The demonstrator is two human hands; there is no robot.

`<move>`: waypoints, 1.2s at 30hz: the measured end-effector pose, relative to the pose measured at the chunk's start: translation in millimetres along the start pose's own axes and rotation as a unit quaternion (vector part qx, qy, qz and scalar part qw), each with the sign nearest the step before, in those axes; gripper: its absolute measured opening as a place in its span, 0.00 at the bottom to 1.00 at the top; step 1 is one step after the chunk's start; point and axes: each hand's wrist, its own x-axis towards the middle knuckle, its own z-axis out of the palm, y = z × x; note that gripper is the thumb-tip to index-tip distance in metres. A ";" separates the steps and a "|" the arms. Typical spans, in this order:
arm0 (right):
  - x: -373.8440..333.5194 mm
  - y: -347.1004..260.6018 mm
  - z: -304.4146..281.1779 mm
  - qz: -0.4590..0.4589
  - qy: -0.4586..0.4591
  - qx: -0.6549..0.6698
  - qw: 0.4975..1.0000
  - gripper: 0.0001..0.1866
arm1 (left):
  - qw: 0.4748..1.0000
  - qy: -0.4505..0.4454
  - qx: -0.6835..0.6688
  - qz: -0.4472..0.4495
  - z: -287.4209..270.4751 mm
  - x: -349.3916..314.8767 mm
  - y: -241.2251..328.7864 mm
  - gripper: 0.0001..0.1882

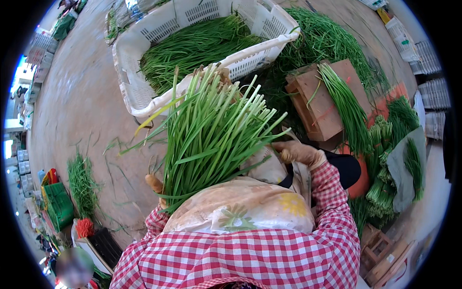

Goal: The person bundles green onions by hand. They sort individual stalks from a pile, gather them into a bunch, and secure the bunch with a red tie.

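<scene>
1. A vegetable-packing shed or produce market: wide brownish-grey floor [77, 111], strewn with thin green leaf scraps [124, 176].
2. A white perforated plastic crate [256, 61] holds long, grassy green stalks [197, 45].
3. A loose green heap [332, 43] and banded green bundles [381, 192] lie rightward.
4. Stacked white plastic crates [433, 94] line the right edge.

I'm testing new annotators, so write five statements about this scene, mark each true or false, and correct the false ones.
1. The left hand is at the lower left edge of the large green bunch. True.
2. The right hand grips the white crate. False: the right hand is apart from the crate, near the bunch's right side.
3. The white crate holds green stalks. True.
4. Nothing lies on the brown box. False: a smaller bunch lies across it.
5. The checked sleeves are red and white. True.
</scene>
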 end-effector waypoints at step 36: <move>24.9 -206.2 -15.7 0.092 0.165 -0.315 0.930 0.20 | 0.999 -0.032 -0.037 -0.019 9.0 1.8 -3.9 0.49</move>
